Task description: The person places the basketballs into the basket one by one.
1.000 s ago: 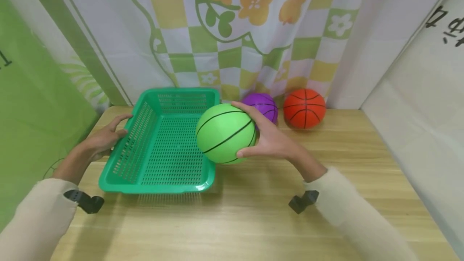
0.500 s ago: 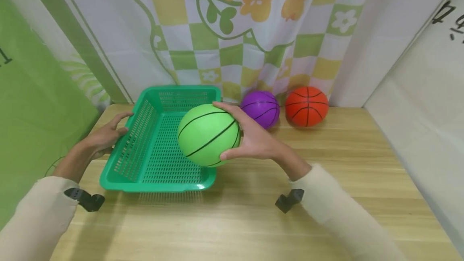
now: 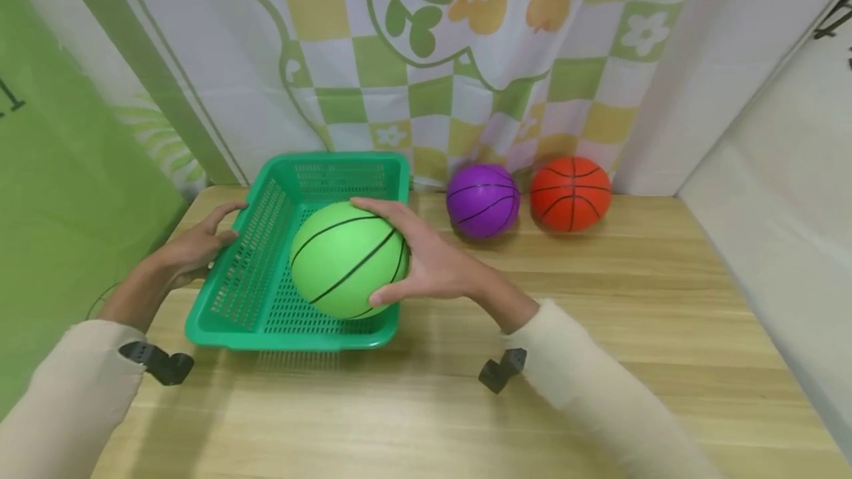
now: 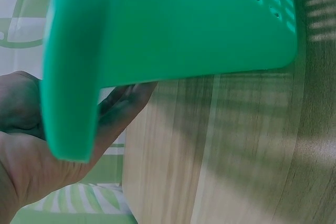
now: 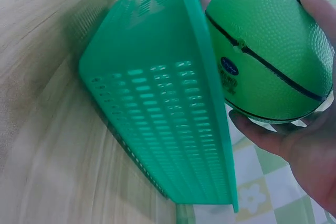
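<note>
In the head view, my right hand point(image 3: 435, 257) grips a light green ball with black basketball lines point(image 3: 349, 261), holding it over the green plastic basket point(image 3: 293, 340). The right wrist view shows the ball point(image 5: 270, 45) above the basket's rim, with fingers spread round its side and a small dark label on it. My left hand point(image 3: 200, 246) holds the basket's left rim; in the left wrist view, part of that hand point(image 4: 47, 161) is hidden behind the rim. A purple ball point(image 3: 484, 200) and a red-orange ball point(image 3: 571, 194) rest at the back of the table.
The wooden table point(image 3: 599, 301) stands against a checked, flower-printed curtain point(image 3: 439, 94). A green cloth wall point(image 3: 60, 168) rises on the left and a white one point(image 3: 785, 168) on the right. Each wrist carries a small black camera point(image 3: 502, 369).
My right hand has carried the green ball leftward from the basket's right rim to over its middle, so the purple ball shows fully. The left hand stays at the rim.
</note>
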{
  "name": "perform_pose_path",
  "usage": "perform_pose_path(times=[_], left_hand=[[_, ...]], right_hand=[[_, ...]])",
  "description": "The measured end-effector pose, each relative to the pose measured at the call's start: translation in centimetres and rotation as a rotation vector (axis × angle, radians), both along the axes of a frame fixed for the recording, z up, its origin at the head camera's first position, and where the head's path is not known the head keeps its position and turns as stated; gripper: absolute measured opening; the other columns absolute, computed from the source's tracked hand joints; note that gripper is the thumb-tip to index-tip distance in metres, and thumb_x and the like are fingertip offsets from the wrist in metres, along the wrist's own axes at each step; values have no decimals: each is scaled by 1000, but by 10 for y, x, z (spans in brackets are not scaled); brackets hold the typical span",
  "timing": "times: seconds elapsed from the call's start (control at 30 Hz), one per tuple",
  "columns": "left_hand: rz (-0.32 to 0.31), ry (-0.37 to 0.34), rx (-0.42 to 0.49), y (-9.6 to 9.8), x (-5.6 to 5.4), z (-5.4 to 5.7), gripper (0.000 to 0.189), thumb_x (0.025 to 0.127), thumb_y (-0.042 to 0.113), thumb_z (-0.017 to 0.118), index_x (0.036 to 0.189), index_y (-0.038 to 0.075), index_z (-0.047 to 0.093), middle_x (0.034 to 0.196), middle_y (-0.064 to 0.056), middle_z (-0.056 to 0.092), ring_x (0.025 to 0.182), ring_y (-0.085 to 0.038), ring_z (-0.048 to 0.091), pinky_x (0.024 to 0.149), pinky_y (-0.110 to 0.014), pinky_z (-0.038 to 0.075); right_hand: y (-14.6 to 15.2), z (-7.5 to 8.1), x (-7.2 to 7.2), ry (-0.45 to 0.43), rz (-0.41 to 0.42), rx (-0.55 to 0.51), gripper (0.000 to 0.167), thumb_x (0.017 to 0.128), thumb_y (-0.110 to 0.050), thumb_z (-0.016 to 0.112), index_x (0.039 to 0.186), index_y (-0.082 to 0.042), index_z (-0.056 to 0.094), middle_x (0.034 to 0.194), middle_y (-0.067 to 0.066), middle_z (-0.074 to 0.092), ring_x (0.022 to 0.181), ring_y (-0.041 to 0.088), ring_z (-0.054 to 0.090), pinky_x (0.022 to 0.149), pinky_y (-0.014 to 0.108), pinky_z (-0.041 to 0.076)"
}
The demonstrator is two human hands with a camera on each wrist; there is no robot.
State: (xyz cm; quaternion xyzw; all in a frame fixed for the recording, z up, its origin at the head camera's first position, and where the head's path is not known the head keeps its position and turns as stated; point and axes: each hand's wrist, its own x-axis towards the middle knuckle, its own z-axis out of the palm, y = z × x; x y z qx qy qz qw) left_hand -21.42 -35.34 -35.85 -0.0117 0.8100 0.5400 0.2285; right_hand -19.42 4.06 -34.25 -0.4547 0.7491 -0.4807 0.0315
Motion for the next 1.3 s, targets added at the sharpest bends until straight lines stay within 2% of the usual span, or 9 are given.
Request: perform_pose_path(times=[0.27, 0.57, 1.0, 1.3], left_hand=[[1, 6, -2, -1, -2, 0, 62, 111, 17, 28, 161, 29, -7, 125, -29, 41, 95, -29, 62, 77, -53, 55], [2, 6, 3, -1, -4, 0, 61, 111, 17, 28, 161, 29, -6, 125, -28, 42, 97, -28, 61, 78, -52, 54], [10, 5, -3, -1, -1, 2, 62, 111, 17, 28, 161, 29, -6, 126, -28, 42, 97, -28, 61, 78, -52, 54], [8, 0, 6, -1, -3, 1, 62, 111, 17, 28, 161, 31, -6, 128, -29, 40, 98, -29, 61, 78, -53, 54]], right_hand=[[-16, -5, -1, 121, 5, 69, 108, 66, -39, 94, 154, -23, 35, 154, 6, 30, 138, 20, 33, 101, 47, 44], [-29, -9, -2, 161, -16, 169, 104, 68, -44, 92, 153, -24, 35, 157, 13, 24, 141, 27, 29, 99, 52, 45], [-40, -13, -3, 209, -3, 371, 101, 69, -45, 91, 153, -30, 37, 158, 14, 19, 140, 31, 29, 100, 50, 44], [-45, -15, -2, 212, 0, 434, 101, 70, -42, 92, 155, -33, 36, 156, 13, 20, 135, 29, 33, 96, 47, 48]])
